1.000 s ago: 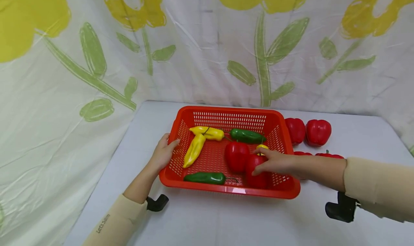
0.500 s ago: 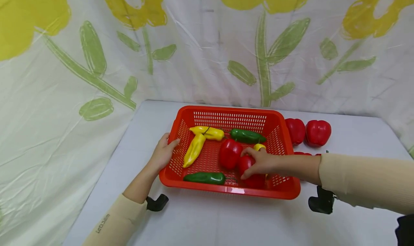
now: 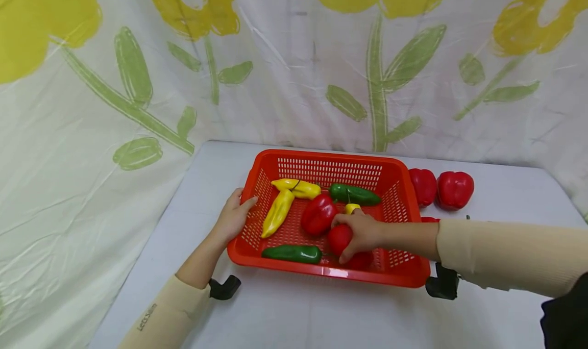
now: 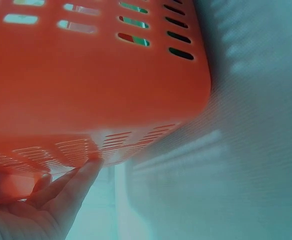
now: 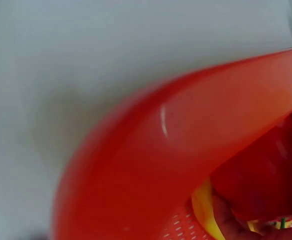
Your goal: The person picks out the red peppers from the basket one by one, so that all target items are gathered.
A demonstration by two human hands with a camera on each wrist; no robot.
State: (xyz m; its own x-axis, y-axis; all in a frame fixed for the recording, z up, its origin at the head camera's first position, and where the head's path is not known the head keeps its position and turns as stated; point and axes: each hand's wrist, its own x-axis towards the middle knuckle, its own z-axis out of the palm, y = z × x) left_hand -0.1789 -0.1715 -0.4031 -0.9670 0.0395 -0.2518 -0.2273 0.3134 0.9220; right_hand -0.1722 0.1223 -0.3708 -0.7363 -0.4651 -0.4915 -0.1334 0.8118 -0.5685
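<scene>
An orange-red plastic basket (image 3: 337, 272) stands on the table. My left hand (image 3: 233, 217) grips its left side at the rim; in the left wrist view the fingers (image 4: 78, 187) lie against the slotted wall. Inside the basket, my right hand (image 3: 365, 231) holds a red bell pepper (image 3: 339, 239) near the front right. A second red bell pepper (image 3: 318, 215) lies tilted just left of it. Behind the right hand, a yellow pepper (image 3: 351, 207) is mostly hidden; part of a yellow pepper (image 5: 206, 210) shows beside the held one in the right wrist view.
Two long yellow peppers (image 3: 277, 214) lie at the basket's left. One green pepper (image 3: 292, 254) is along the front wall, another green pepper (image 3: 354, 194) at the back. Right of the basket, several red bell peppers (image 3: 455, 190) sit on the white table (image 3: 275, 313), some hidden by the right arm.
My right hand has moved left inside the basket with the red bell pepper, and the second red bell pepper has shifted left and tilted. The left hand has kept its grip.
</scene>
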